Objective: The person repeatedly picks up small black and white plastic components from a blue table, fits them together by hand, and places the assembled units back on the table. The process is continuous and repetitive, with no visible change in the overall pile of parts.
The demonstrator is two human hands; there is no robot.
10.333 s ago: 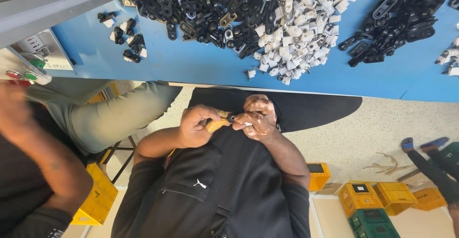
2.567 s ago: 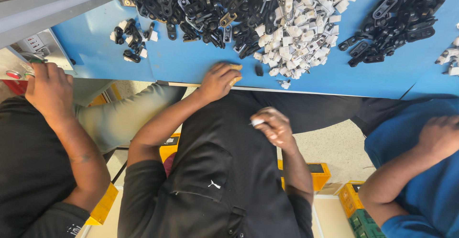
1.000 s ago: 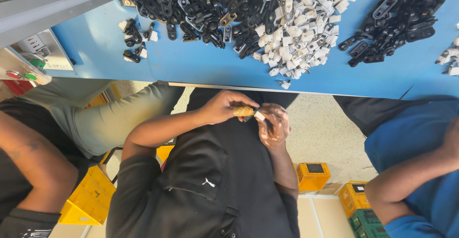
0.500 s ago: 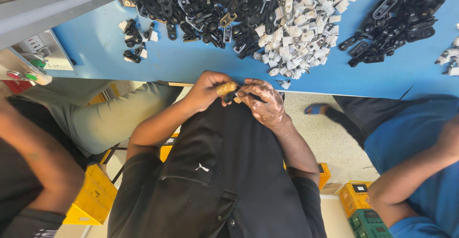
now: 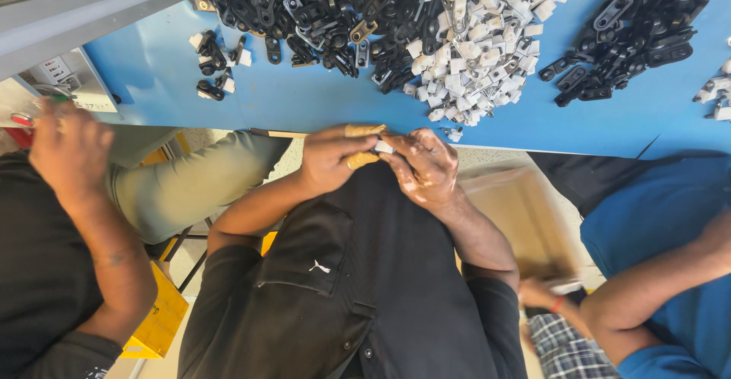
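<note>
My left hand (image 5: 333,159), with tan tape around its thumb and forefinger, and my right hand (image 5: 426,167) meet just below the edge of the blue table (image 5: 304,101). Both pinch a small white plastic part (image 5: 383,147) between their fingertips. Straight above them on the table lies a heap of white plastic parts (image 5: 483,36), merging on its left into a large heap of black plastic parts (image 5: 320,9). One or two loose white parts (image 5: 454,133) lie close to my right hand.
A second heap of black parts (image 5: 628,32) lies at the right, and a small cluster of assembled black-and-white pieces (image 5: 217,63) at the left. A co-worker's hand (image 5: 67,147) reaches a grey control box (image 5: 65,82) at left. Another person's forearm (image 5: 655,291) in blue is at right. Yellow bins (image 5: 156,322) stand on the floor.
My left hand reached onto the table edge, then came back to my right hand; both now work a white part together. The co-worker's hand at left has risen to the control box.
</note>
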